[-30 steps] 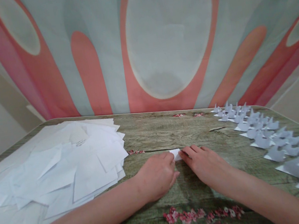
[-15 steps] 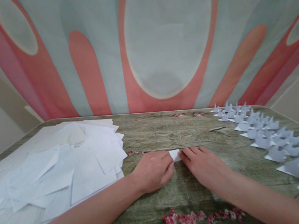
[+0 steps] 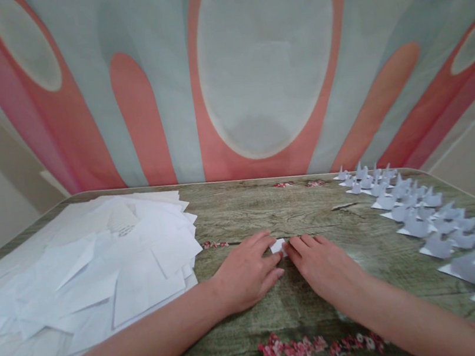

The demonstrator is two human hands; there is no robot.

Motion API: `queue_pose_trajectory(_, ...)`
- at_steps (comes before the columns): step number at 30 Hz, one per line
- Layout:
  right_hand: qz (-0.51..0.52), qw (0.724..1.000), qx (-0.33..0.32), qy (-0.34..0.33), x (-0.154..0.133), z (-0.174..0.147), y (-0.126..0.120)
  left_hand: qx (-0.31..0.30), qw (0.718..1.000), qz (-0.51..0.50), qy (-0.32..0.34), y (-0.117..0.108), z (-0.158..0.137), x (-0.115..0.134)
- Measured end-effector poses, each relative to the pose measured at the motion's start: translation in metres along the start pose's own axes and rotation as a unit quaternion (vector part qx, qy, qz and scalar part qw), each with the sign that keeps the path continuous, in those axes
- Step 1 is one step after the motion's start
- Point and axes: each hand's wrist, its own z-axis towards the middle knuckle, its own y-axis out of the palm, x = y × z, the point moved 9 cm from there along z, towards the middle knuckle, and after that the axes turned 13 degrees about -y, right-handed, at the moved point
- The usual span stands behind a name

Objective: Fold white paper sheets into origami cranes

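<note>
A small folded piece of white paper [image 3: 277, 246] lies on the wood-patterned table between my two hands. My left hand [image 3: 251, 270] is at its left side with the fingers spread, the fingertips at the paper's edge. On the other side, the bent fingers of my right hand [image 3: 318, 258] grip the paper's right end and hide part of it. The exact shape of the fold is too small to make out.
A broad heap of loose white paper sheets [image 3: 145, 275] covers the table's left side. Several rows of folded white paper figures [image 3: 418, 222] stand along the right. Behind the table [image 3: 233, 208] rises a wall covering [image 3: 175, 92] with pink and grey shapes.
My left hand's fingers have loosened from a pinch on the paper and spread apart. My right hand stays at the paper's right end.
</note>
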Motion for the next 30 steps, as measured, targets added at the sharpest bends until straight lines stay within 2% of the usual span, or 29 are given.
queue_pose_trajectory(11, 0.014, 0.999, 0.049, 0.002, 0.007, 0.005, 0.004, 0.001, 1.0, -0.013, -0.017, -0.001, 0.001, -0.004)
queue_pose_trajectory(19, 0.074, 0.992, 0.095, -0.024, 0.021, 0.01, 0.01, 0.01, 0.999, -0.036, -0.032, 0.001, 0.002, -0.015)
queue_pose_trajectory(25, 0.148, 0.975, 0.154, -0.062, 0.018, 0.011, 0.008, 0.023, 0.996, -0.065, -0.055, -0.004, 0.005, -0.023)
queue_pose_trajectory(30, 0.225, 0.953, 0.198, -0.054, 0.024, 0.011, 0.01, 0.017, 0.996, -0.062, -0.058, -0.002, 0.005, -0.024)
